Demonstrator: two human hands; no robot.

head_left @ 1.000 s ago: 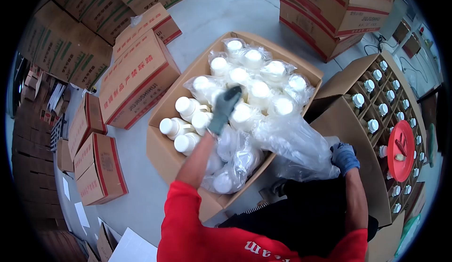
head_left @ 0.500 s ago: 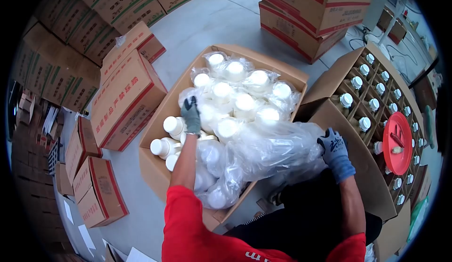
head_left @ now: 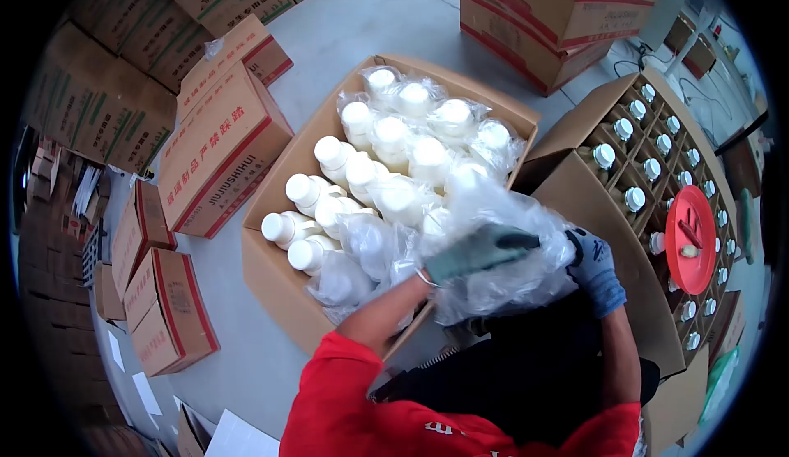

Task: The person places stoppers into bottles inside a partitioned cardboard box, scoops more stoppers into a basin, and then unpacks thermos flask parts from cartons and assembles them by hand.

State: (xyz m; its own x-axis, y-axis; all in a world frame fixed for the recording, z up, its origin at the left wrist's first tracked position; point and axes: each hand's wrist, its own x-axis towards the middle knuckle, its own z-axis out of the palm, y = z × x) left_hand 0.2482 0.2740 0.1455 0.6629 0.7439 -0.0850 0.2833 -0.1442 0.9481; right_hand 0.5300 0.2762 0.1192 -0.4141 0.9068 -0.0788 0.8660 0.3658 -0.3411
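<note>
A large open carton (head_left: pixel 283 301) holds rows of white bottles (head_left: pixel 304 190), some in clear plastic bags and several bare along the left side. My left hand (head_left: pixel 477 253), in a grey-green glove, reaches across the carton's near right corner, its fingers closed on clear plastic. A crumpled bunch of clear plastic bags (head_left: pixel 509 288) bulges around and below it, hanging over the carton edge. My right hand (head_left: pixel 596 270), in a blue-grey glove, grips the right end of that bunch. The fingertips of both hands are partly hidden by plastic.
To the right stands a divided carton (head_left: pixel 567 198) with white-capped bottles in its cells. A red plate (head_left: pixel 690 268) with small items lies on them. Closed boxes (head_left: pixel 222 153) sit on the left, with more stacked boxes (head_left: pixel 559 13) at the back.
My left hand has moved from the bottles on the left over to the plastic bunch at my right hand. Bottles there that had plastic on them now show bare.
</note>
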